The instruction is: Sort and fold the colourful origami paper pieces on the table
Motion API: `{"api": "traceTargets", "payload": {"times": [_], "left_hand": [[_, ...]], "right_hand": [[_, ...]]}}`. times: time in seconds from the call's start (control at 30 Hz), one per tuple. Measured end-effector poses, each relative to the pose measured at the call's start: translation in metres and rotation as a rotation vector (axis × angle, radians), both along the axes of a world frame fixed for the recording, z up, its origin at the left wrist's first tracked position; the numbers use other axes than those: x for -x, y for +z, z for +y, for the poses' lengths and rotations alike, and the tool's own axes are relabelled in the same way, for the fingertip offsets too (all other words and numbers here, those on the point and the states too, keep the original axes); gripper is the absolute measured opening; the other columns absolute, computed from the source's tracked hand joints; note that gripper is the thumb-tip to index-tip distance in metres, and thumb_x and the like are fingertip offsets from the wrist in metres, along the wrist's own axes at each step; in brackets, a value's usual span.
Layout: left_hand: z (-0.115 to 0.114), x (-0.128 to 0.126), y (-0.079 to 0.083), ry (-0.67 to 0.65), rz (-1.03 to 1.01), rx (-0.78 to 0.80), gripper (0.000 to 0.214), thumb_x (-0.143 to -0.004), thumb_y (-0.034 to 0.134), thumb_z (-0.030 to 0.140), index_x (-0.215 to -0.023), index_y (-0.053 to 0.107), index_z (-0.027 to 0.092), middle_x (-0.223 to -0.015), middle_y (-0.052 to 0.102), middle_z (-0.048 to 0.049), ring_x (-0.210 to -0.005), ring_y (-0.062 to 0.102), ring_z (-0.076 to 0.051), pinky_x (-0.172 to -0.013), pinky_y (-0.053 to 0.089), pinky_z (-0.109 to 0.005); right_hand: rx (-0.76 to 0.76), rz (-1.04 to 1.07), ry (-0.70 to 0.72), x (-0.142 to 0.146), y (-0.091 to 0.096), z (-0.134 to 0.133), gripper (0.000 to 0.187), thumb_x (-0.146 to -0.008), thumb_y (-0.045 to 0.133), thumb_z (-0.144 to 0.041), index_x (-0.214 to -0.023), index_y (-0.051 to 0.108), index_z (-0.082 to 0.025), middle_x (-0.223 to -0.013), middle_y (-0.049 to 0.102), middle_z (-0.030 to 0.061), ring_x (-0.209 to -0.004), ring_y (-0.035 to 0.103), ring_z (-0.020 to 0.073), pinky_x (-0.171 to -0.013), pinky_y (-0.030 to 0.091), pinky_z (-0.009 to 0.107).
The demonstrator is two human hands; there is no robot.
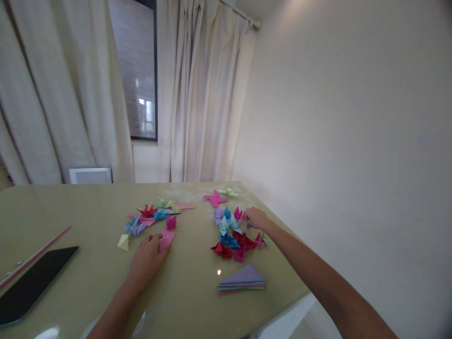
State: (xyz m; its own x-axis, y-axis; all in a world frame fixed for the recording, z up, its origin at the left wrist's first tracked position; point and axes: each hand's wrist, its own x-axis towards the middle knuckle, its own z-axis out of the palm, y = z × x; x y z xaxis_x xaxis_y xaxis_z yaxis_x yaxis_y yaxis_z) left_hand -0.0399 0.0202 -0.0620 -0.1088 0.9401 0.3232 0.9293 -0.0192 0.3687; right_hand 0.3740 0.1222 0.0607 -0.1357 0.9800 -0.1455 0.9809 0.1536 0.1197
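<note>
My left hand rests on the table with its fingers closed on the edge of a pink folded paper. Just beyond that paper sits a small magenta origami piece. Farther right, my right hand is pinched at the edge of a group of small origami pieces, and a bit of light pink origami shows at its fingertips. This group includes light blue pieces, a blue piece and dark red pieces. The fingertips of my right hand are partly hidden.
A stack of folded paper triangles lies nearer me. Mixed origami, including a purple piece, is heaped beyond my left hand. A magenta pinwheel shape lies farther back. At left are a black tablet and a pink stick. A wall borders the right.
</note>
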Motion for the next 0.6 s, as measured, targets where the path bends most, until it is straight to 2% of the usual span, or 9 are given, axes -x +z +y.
{"api": "traceTargets", "payload": {"times": [0.1, 0.37, 0.6], "left_hand": [[-0.002, -0.001, 0.003, -0.004, 0.044, 0.027, 0.046, -0.096, 0.049, 0.038, -0.122, 0.071, 0.007, -0.118, 0.073, -0.0214, -0.113, 0.068, -0.034, -0.105, 0.049, -0.044], [-0.004, -0.004, 0.008, -0.007, 0.042, 0.084, 0.042, -0.097, 0.050, 0.032, -0.128, 0.069, 0.011, -0.126, 0.073, -0.0187, -0.119, 0.066, -0.032, -0.108, 0.046, -0.041], [-0.004, -0.004, 0.010, -0.010, 0.016, 0.109, 0.042, -0.096, 0.053, 0.030, -0.130, 0.068, 0.009, -0.129, 0.072, -0.0198, -0.121, 0.065, -0.031, -0.110, 0.044, -0.041]], "right_hand": [[0.034, -0.030, 0.027, 0.003, -0.002, 0.004, 0.028, -0.103, 0.071, -0.036, -0.124, 0.069, -0.017, -0.125, 0.070, 0.0085, -0.109, 0.070, 0.0250, -0.094, 0.061, 0.045], [0.086, -0.071, 0.069, 0.011, -0.001, 0.011, 0.027, -0.104, 0.071, -0.036, -0.123, 0.069, -0.017, -0.124, 0.070, 0.0081, -0.107, 0.071, 0.0245, -0.092, 0.062, 0.044], [0.091, -0.070, 0.083, 0.015, 0.002, 0.011, 0.027, -0.104, 0.071, -0.036, -0.123, 0.069, -0.017, -0.124, 0.071, 0.0082, -0.107, 0.071, 0.0244, -0.092, 0.062, 0.044]]}}
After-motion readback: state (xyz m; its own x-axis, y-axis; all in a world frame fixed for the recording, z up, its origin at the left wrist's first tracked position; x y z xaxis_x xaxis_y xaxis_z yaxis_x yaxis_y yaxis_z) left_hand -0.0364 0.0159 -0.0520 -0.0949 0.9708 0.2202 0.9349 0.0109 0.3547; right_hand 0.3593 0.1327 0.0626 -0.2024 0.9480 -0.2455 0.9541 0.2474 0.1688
